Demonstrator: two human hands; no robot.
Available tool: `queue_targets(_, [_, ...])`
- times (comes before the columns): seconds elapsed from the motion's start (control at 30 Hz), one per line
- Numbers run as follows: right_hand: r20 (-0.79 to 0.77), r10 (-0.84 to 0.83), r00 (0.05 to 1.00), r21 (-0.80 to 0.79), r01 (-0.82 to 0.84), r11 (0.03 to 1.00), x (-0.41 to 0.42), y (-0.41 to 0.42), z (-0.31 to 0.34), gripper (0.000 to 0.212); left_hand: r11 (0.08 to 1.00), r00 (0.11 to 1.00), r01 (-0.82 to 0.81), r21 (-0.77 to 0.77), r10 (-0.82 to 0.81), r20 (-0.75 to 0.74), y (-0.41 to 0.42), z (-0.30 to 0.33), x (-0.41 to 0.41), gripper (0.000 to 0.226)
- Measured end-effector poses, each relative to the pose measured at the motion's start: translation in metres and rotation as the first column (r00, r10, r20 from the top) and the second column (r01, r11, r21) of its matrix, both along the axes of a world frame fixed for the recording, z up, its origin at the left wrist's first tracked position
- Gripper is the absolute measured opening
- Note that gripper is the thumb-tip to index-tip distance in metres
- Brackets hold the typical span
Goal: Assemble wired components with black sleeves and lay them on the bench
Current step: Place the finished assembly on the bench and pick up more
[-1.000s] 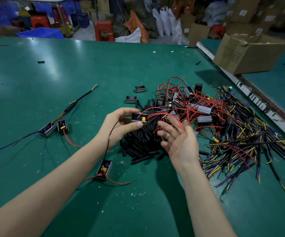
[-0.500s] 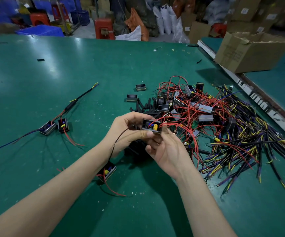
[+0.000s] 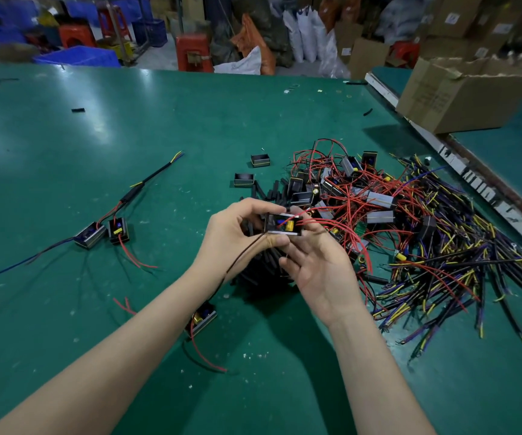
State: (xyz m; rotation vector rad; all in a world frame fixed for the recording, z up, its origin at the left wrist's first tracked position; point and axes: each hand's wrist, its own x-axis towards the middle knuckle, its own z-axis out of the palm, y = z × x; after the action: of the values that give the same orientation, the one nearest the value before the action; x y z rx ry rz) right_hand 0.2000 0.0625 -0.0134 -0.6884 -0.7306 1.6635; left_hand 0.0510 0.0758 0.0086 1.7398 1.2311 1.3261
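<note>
Boxed component (image 3: 283,224) raised slightly off the sleeve pile (image 3: 262,271) (mid-bench (image 3: 65,136)), left hand (image 3: 231,237) pinching it, right hand (image 3: 319,268) fingers closed on its underside.

Both of the person's forearms were bare from the near edge of view up to the wrists, with no sleeve reaching that far, and the left hand (image 3: 233,235) and right hand (image 3: 319,271) were bare too, short-nailed, ungloved.
</note>
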Motion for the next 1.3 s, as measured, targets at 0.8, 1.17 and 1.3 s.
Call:
queue_targets(0.8, [0.309,-0.016,0.951,-0.001,0.017,1.0,0.005,-0.003,-0.006,0.027,0.956,0.917,0.179,0.234,-0.076,-0.393,-0.003,0.001,-0.007,0.036])
queue_targets(1.17, [0.287,-0.107,0.952,-0.003,0.112,0.994,-0.011,-0.008,-0.009,0.03,0.967,0.894,0.171,0.187,-0.072,-0.443,-0.007,0.001,-0.012,0.035])
queue_targets(1.3, [0.288,-0.061,0.956,-0.01,0.066,0.998,-0.007,-0.006,-0.003,0.019,0.991,0.942,0.064,0.119,-0.021,-0.334,-0.011,-0.005,-0.011,0.039])
